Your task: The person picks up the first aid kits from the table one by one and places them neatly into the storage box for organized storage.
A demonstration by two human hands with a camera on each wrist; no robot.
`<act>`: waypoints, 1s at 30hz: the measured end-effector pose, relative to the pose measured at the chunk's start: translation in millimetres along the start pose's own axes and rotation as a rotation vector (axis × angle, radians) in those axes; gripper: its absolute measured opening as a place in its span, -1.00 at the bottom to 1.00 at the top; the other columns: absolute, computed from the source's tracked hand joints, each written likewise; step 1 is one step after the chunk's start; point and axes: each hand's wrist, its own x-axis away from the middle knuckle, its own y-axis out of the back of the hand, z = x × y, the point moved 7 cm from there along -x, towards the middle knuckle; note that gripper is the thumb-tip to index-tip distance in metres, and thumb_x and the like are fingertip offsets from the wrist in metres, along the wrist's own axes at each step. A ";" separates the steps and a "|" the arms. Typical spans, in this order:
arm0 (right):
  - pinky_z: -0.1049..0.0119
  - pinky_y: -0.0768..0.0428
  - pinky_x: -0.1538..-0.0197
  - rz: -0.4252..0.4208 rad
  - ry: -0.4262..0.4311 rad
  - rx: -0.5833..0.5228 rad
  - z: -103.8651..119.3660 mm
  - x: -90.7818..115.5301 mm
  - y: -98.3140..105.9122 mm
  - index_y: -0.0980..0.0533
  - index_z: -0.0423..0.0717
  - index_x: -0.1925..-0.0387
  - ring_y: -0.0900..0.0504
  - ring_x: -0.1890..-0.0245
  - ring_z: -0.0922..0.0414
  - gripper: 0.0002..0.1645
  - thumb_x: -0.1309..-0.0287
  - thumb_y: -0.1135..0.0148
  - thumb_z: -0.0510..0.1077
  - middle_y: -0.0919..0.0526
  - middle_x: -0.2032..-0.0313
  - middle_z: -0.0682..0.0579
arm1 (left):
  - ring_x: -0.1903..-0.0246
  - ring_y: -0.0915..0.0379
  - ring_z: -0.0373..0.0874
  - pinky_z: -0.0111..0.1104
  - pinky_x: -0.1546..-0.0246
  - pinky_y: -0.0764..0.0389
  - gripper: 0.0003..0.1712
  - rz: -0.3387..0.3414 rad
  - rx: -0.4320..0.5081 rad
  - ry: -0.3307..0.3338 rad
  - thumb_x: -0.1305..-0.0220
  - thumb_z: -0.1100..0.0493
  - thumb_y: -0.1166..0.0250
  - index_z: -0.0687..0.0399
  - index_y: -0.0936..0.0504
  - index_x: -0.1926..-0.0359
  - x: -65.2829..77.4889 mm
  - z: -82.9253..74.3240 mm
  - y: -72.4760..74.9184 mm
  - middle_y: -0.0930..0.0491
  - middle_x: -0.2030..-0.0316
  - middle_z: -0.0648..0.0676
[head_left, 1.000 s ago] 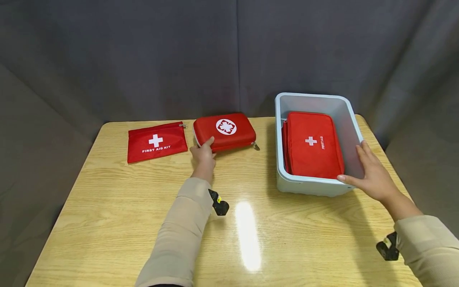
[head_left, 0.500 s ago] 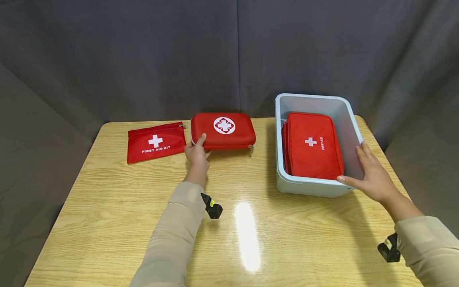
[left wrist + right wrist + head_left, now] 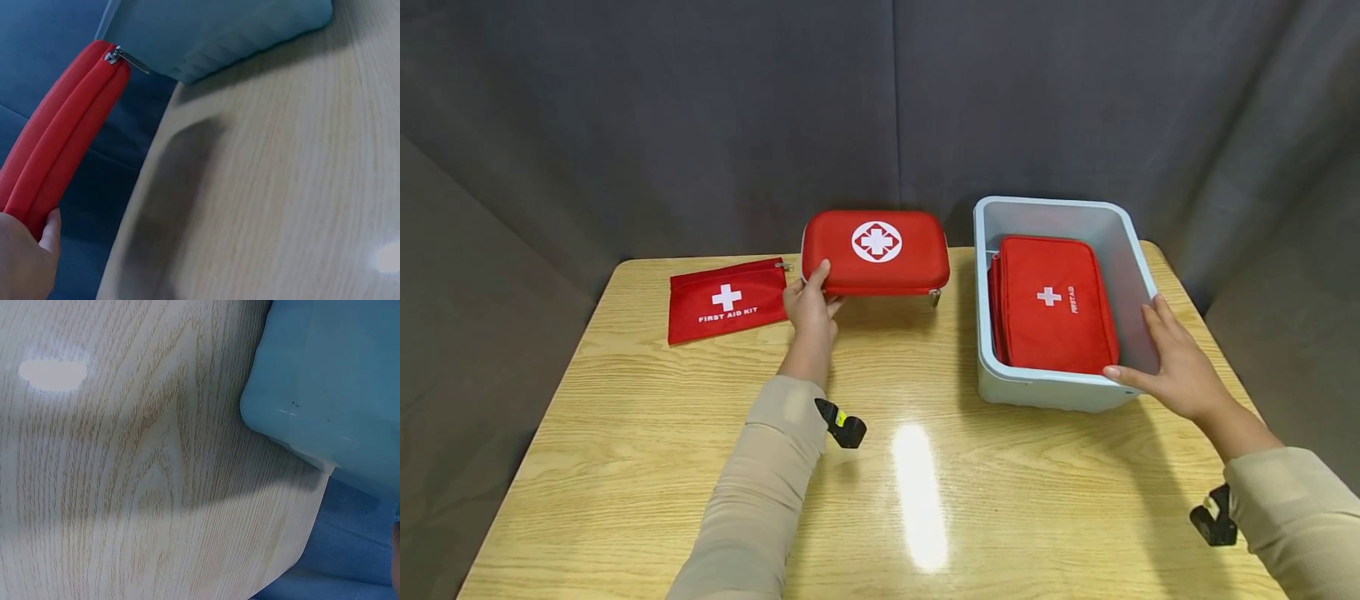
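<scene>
In the head view my left hand (image 3: 811,312) grips the left end of a red hard-shell first aid case (image 3: 917,258), thumb on top and fingers beneath. The case has a white round cross emblem and a zipper pull at its right corner. Its shadow falls on the table below it in the left wrist view, where the case (image 3: 69,125) appears edge-on, raised off the surface. My right hand (image 3: 1183,375) rests spread at the near right corner of a light blue plastic bin (image 3: 1052,392), thumb on the front rim, fingers along the right side. A red first aid bag (image 3: 1060,333) lies inside.
A flat red zip pouch (image 3: 726,321) marked FIRST AID KIT lies on the wooden table (image 3: 647,450), left of the case. Behind the far edge hangs a dark grey curtain (image 3: 737,125). Another red item (image 3: 995,304) shows beside the bag in the bin.
My left hand first shifted the case slightly left, then raised it off the table and levelled it, moving a little right. My right hand has stayed at the bin's corner.
</scene>
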 end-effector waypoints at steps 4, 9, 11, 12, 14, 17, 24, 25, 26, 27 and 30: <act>-0.34 -0.05 0.08 -0.001 0.010 0.003 -0.1 -0.8 0.5 0.23 -0.35 -0.25 0.23 -0.21 -0.26 0.16 0.15 -0.23 0.08 0.32 -0.27 -0.25 | 0.53 -0.49 -0.07 -0.15 0.31 -0.49 -0.47 0.008 0.001 0.010 0.06 0.20 -0.32 0.25 -0.27 0.09 3.5 -3.9 -4.5 -0.49 0.28 0.13; -0.34 -0.03 0.06 -0.006 0.024 -0.005 -0.4 -1.0 -0.8 0.22 -0.36 -0.25 0.24 -0.21 -0.27 0.15 0.15 -0.24 0.08 0.32 -0.27 -0.26 | 0.52 -0.47 -0.08 -0.15 0.28 -0.48 -0.51 0.015 -0.006 0.022 0.04 0.17 -0.31 0.23 -0.30 0.11 6.6 -7.2 -8.9 -0.50 0.31 0.11; -0.34 -0.04 0.06 -0.007 0.015 -0.005 -1.2 -0.9 -0.9 0.22 -0.35 -0.25 0.23 -0.21 -0.26 0.16 0.16 -0.24 0.09 0.32 -0.27 -0.25 | 0.52 -0.46 -0.08 -0.15 0.26 -0.47 -0.56 0.020 -0.003 0.028 0.04 0.16 -0.30 0.20 -0.32 0.17 8.0 -7.9 -11.6 -0.49 0.33 0.11; -0.33 -0.04 0.06 -0.009 0.012 -0.005 -1.4 -0.9 -0.8 0.22 -0.34 -0.25 0.23 -0.21 -0.25 0.15 0.16 -0.24 0.08 0.32 -0.27 -0.24 | 0.52 -0.45 -0.08 -0.14 0.25 -0.47 -0.58 0.023 0.002 0.029 0.04 0.17 -0.30 0.19 -0.32 0.19 8.9 -8.2 -13.2 -0.48 0.34 0.11; -0.34 -0.04 0.06 -0.011 0.007 -0.007 -1.7 -0.6 -0.5 0.22 -0.33 -0.26 0.22 -0.22 -0.25 0.15 0.15 -0.23 0.08 0.32 -0.28 -0.23 | 0.53 -0.45 -0.08 -0.13 0.24 -0.46 -0.62 0.037 0.011 0.031 0.04 0.18 -0.30 0.18 -0.33 0.23 11.0 -8.9 -17.3 -0.47 0.36 0.10; -0.34 -0.04 0.06 -0.010 -0.001 -0.012 -1.9 -0.3 0.0 0.22 -0.32 -0.26 0.23 -0.22 -0.24 0.15 0.16 -0.23 0.09 0.32 -0.28 -0.21 | 0.56 -0.44 -0.10 -0.14 0.27 -0.47 -0.67 0.053 0.021 0.031 0.04 0.19 -0.30 0.16 -0.34 0.29 14.3 -10.1 -23.0 -0.47 0.40 0.09; -0.35 -0.08 0.10 -0.013 0.001 -0.008 -1.1 1.0 0.3 0.21 -0.33 -0.26 0.21 -0.21 -0.25 0.16 0.16 -0.24 0.09 0.31 -0.28 -0.22 | 0.57 -0.42 -0.11 -0.16 0.33 -0.49 -0.74 0.099 0.023 0.052 0.02 0.19 -0.29 0.14 -0.38 0.34 22.6 -10.5 -36.5 -0.47 0.46 0.08; -0.35 -0.07 0.09 -0.012 -0.001 -0.006 -1.3 1.0 0.1 0.21 -0.33 -0.26 0.21 -0.21 -0.25 0.16 0.16 -0.24 0.09 0.31 -0.28 -0.21 | 0.56 -0.42 -0.11 -0.16 0.32 -0.49 -0.73 0.105 0.025 0.055 0.02 0.18 -0.29 0.14 -0.37 0.33 23.8 -10.3 -38.4 -0.46 0.45 0.08; -0.35 -0.07 0.09 -0.012 -0.001 -0.004 -1.2 0.9 0.0 0.21 -0.33 -0.26 0.21 -0.21 -0.25 0.16 0.16 -0.24 0.09 0.31 -0.28 -0.22 | 0.54 -0.42 -0.10 -0.16 0.31 -0.49 -0.72 0.112 0.026 0.058 0.01 0.18 -0.28 0.14 -0.37 0.32 24.9 -10.2 -40.2 -0.46 0.44 0.08; -0.35 -0.08 0.09 -0.013 -0.001 -0.003 -1.1 0.9 0.2 0.21 -0.34 -0.26 0.20 -0.21 -0.25 0.15 0.17 -0.24 0.09 0.31 -0.28 -0.22 | 0.53 -0.42 -0.10 -0.17 0.31 -0.49 -0.71 0.117 0.027 0.060 0.01 0.17 -0.28 0.14 -0.36 0.31 26.3 -10.1 -41.8 -0.45 0.43 0.08; -0.35 -0.08 0.10 -0.012 0.001 0.000 -1.1 0.0 -0.1 0.21 -0.33 -0.26 0.21 -0.21 -0.25 0.16 0.16 -0.23 0.09 0.31 -0.28 -0.22 | 0.50 -0.42 -0.09 -0.18 0.31 -0.50 -0.68 0.134 0.037 0.064 -0.01 0.17 -0.27 0.13 -0.32 0.28 30.3 -9.6 -46.5 -0.44 0.40 0.09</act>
